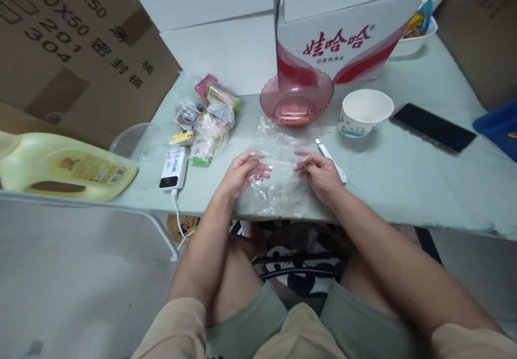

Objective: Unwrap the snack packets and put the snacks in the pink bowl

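A clear plastic bag (278, 184) is stretched over the front of the table between my two hands. My left hand (245, 171) is closed on its left side, with thumb and fingers pinching the film. On the right side, my right hand (317, 169) pinches the bag between thumb and fingers. Beyond the bag stands a pink translucent bowl (269, 100) with a small red-wrapped packet (294, 114) in it. Just right of my right hand lies a white utility knife (331, 160). Part of the bag's edge is hard to make out against the pale tabletop.
Several wrapped snacks (212, 122) lie left of the bowl, near a white power bank (173, 169) with a cable. A white paper bowl (365, 112) and a black phone (434, 127) sit on the right. A yellow jug (72, 165) lies at the left edge. Cardboard boxes (81, 41) stand behind.
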Available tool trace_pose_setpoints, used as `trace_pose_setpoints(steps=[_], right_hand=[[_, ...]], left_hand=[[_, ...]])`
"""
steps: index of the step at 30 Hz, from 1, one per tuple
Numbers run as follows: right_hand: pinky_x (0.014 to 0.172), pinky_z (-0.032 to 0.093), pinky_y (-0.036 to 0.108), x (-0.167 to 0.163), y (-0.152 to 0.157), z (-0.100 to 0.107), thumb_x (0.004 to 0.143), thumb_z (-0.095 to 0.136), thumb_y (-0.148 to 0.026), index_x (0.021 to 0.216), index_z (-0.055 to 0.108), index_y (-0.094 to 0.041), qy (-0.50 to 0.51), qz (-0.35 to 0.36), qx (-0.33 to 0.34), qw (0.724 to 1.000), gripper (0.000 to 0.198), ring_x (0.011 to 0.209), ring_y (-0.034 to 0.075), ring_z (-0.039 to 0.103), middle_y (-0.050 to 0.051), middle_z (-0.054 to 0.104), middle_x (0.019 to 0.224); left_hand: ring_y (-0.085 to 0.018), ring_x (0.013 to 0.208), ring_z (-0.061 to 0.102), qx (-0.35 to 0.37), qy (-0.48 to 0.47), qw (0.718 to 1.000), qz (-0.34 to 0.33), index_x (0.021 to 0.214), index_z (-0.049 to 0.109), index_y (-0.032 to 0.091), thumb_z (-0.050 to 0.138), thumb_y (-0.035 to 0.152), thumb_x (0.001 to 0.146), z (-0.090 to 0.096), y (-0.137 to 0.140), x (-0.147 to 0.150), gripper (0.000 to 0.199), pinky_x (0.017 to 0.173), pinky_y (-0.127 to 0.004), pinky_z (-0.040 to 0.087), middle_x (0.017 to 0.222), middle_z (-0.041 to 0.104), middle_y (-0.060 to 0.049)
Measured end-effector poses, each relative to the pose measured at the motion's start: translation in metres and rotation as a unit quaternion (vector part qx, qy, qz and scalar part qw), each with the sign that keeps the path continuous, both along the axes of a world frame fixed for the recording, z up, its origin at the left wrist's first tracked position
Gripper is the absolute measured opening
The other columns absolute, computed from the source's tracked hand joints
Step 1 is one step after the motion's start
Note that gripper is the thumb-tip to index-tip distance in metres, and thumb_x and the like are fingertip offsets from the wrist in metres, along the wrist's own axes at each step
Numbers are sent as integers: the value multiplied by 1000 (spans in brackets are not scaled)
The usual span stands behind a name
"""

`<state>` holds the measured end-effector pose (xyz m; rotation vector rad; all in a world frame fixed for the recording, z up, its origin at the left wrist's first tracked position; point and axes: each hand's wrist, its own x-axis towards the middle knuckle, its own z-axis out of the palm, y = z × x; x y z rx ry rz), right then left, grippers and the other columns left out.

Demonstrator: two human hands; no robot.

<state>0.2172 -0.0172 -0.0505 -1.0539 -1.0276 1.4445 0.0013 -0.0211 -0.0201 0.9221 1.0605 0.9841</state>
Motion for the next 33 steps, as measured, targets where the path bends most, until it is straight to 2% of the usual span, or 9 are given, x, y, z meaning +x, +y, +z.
trace_pose_setpoints(steps=[4, 7, 12, 16, 20, 23, 25, 28, 33], right_hand=[[77, 52, 34, 8, 4, -6, 67, 58, -24, 73, 66, -22, -46, -33, 43, 997, 10, 101, 21, 62, 3, 64, 120], [94, 47, 41, 13, 5, -7, 71, 53, -25, 94, 64, -26, -57, -54, 78, 994, 26, 116, 23, 57, 2, 64, 121], [101, 42, 47, 17, -7, 6, 85, 50, -41, 117, 52, -27, -97, -3, 154, 983, 35, 121, 25, 56, 6, 71, 101], [94, 46, 46, 16, -16, 13, 89, 52, -42, 109, 56, -26, -211, 56, 174, 960, 27, 100, 26, 65, 5, 69, 84], [99, 44, 46, 13, -12, 7, 78, 66, -44, 115, 54, -26, -227, -40, 168, 958, 43, 117, 27, 56, 9, 62, 120], [102, 43, 45, 10, -7, 0, 66, 77, -46, 128, 44, -28, -124, -8, 108, 986, 73, 125, 26, 51, 11, 53, 134], [97, 47, 43, 8, -7, -1, 63, 80, -47, 124, 47, -28, -65, 68, 68, 993, 72, 116, 25, 58, 9, 61, 123], [83, 51, 38, 6, -8, 3, 68, 76, -46, 94, 59, -22, -58, 133, 47, 988, 39, 87, 20, 64, 3, 66, 88], [66, 52, 31, 4, -7, 9, 71, 70, -45, 74, 55, -22, -62, 58, 50, 995, 29, 65, 14, 58, -2, 57, 71]], left_hand=[[-20, 65, 71, -18, -22, 999, -26, 75, 65, 13, 68, 26, 63, -1, 3, -5, 18, 60, -26, 52, 73, 72, -7], [-21, 65, 68, -36, -3, 999, -26, 71, 68, 12, 60, 39, 71, -5, 7, -6, 28, 63, -30, 52, 70, 71, -8], [-14, 62, 58, 67, 183, 981, 20, 67, 66, 14, 67, 40, 73, -11, 9, -7, 26, 63, -25, 46, 62, 64, -2], [-11, 64, 58, 111, 159, 980, 44, 90, 60, 19, 73, 28, 66, -10, 7, -6, 28, 62, -22, 44, 75, 65, 2], [-10, 69, 62, 90, 67, 993, 29, 109, 47, 25, 78, 21, 60, -7, 4, -5, 58, 63, -20, 45, 88, 67, 2], [-11, 70, 64, 68, 8, 998, -4, 116, 44, 27, 82, 21, 56, -2, -1, -7, 71, 64, -21, 46, 86, 67, 3], [-12, 71, 65, 59, -23, 998, -23, 120, 44, 28, 84, 24, 54, 0, -4, -8, 77, 67, -22, 48, 86, 67, 3], [-15, 79, 66, 55, -49, 997, -18, 126, 44, 28, 84, 35, 56, 3, -5, -9, 81, 73, -26, 50, 90, 68, 1], [-24, 96, 67, -17, -60, 997, -46, 112, 59, 20, 80, 46, 61, 2, -2, -2, 61, 83, -36, 53, 105, 70, -9]])
